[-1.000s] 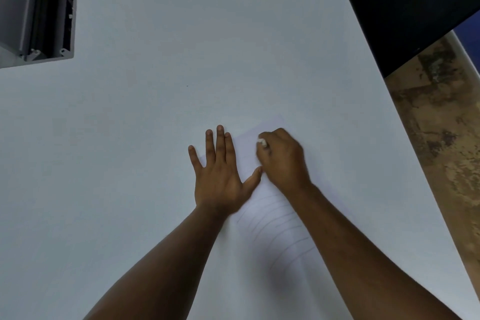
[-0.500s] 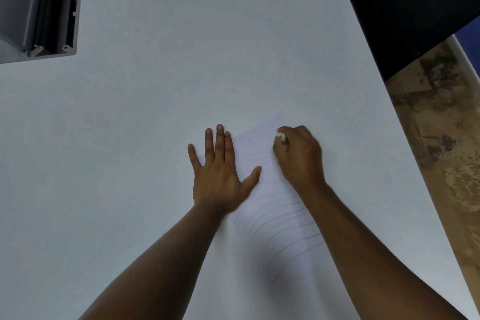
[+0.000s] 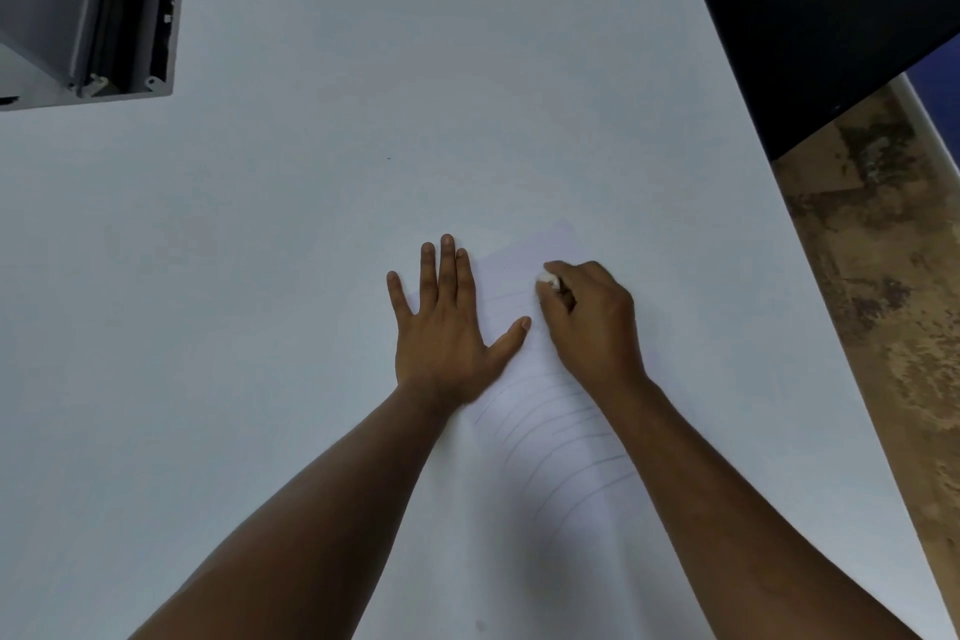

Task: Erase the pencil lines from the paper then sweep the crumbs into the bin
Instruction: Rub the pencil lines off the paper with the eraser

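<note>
A white sheet of paper [image 3: 550,437] lies on the white table [image 3: 260,327], slanted away to the right, with several curved pencil lines across its near half. My left hand [image 3: 447,327] lies flat on the paper's left edge, fingers spread, pinning it. My right hand [image 3: 592,322] is closed around a small white eraser [image 3: 548,280], whose tip shows past the fingers and presses on the paper's far part. Faint lines remain under and beside the eraser. I cannot make out any crumbs. No bin can be told apart.
A grey open-topped box or cutout with dark parts inside [image 3: 104,10] sits at the far left. A black surface [image 3: 831,16] covers the far right corner. The table's right edge runs diagonally, with mottled brown floor [image 3: 893,286] beyond it.
My right hand with the eraser slid right across the top of the paper, then came partway back to the left. My left hand stayed put.
</note>
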`<action>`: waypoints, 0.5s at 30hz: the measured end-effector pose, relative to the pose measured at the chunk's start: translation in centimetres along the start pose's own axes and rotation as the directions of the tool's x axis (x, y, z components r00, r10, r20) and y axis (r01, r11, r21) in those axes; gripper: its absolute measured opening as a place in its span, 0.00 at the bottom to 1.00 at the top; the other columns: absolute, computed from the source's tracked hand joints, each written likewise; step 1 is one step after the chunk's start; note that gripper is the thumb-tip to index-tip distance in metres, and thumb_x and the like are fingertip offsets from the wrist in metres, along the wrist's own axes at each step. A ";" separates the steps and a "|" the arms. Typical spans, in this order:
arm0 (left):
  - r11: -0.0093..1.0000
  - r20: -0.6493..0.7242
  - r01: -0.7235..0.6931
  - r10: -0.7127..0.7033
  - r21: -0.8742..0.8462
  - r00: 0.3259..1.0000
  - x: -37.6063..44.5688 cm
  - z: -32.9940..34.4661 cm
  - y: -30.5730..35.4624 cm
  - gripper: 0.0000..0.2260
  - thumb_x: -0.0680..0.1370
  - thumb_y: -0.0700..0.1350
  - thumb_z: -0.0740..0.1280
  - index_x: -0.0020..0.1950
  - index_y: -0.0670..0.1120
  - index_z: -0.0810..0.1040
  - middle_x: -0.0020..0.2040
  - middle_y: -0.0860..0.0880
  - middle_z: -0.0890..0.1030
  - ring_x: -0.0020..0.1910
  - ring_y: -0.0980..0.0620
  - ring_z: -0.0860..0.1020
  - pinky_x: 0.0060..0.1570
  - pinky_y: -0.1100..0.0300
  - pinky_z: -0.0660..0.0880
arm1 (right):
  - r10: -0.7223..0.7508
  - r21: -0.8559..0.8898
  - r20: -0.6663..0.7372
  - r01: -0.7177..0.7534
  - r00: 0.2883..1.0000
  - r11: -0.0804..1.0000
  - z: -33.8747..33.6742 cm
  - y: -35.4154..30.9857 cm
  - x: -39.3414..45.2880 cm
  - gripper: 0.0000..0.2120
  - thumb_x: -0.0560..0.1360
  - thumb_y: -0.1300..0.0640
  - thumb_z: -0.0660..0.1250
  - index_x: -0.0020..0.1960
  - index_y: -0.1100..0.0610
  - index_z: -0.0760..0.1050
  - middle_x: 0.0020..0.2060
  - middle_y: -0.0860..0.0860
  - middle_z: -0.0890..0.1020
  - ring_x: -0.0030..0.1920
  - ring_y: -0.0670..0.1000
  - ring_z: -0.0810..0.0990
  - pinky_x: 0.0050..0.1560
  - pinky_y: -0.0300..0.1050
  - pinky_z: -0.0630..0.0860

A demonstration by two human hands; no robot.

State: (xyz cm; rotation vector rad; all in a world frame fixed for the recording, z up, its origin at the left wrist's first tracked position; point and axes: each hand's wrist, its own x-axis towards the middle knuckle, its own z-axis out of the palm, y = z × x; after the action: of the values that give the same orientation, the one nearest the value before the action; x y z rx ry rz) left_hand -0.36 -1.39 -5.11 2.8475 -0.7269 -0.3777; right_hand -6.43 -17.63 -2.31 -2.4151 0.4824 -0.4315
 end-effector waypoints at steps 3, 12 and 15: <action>0.996 -0.016 -0.009 0.007 -0.091 1.000 -0.1 -0.4 -0.5 0.47 0.77 0.76 0.43 0.83 0.45 0.35 0.83 0.48 0.34 0.81 0.50 0.31 0.79 0.38 0.35 | 0.005 0.032 0.049 -0.006 0.999 0.999 0.6 -0.4 -1.5 0.08 0.79 0.58 0.68 0.55 0.60 0.82 0.44 0.53 0.82 0.44 0.49 0.80 0.46 0.41 0.78; 0.995 -0.011 -0.099 0.098 -0.008 0.995 -4.5 -0.2 -5.2 0.52 0.75 0.79 0.47 0.84 0.44 0.39 0.84 0.49 0.37 0.82 0.50 0.33 0.81 0.42 0.38 | -0.011 0.055 0.086 0.006 0.996 0.998 1.6 -2.1 -2.0 0.09 0.79 0.58 0.68 0.55 0.60 0.82 0.43 0.53 0.82 0.42 0.49 0.79 0.46 0.43 0.78; 0.995 -0.005 -0.097 0.097 0.008 0.995 -4.5 -0.3 -5.1 0.53 0.73 0.81 0.42 0.84 0.44 0.41 0.84 0.48 0.38 0.82 0.50 0.34 0.81 0.42 0.39 | -0.094 0.083 0.163 0.081 0.982 0.993 2.5 -4.3 -2.6 0.08 0.79 0.57 0.68 0.54 0.59 0.82 0.42 0.52 0.82 0.41 0.49 0.80 0.44 0.43 0.79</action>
State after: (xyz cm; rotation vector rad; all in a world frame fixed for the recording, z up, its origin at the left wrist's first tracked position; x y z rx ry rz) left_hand -1.84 5.32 -5.13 2.8060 -0.8638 -0.3537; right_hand -6.65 -12.03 -1.90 -2.3795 0.2825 -0.2771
